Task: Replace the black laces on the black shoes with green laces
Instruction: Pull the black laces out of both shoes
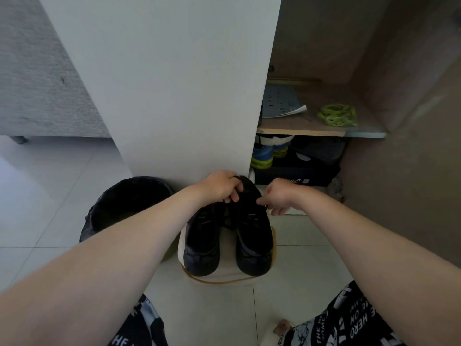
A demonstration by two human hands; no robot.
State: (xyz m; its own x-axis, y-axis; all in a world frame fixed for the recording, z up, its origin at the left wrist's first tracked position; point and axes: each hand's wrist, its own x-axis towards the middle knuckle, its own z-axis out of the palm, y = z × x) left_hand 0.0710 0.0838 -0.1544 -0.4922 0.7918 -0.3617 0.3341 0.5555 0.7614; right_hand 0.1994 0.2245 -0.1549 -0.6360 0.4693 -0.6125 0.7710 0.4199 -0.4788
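Handling shoes [252,236] on a stool [227,273].
Gripping a heel [245,182] with left hand [220,187]; cannot tell right hand's [279,196] hold. On cabinet shelf [299,129]: green laces [338,116].

Left grip [222,187] curls over the heel end of the black shoes [253,236], hiding it. Black laces [203,222] too dark to trace. Can't tell if right grip [279,197] pinches anything. Bin [129,201] partly behind L forearm. Paper [282,103] print too small to read. Sneakers [262,156] partly behind cupboard door [174,83].
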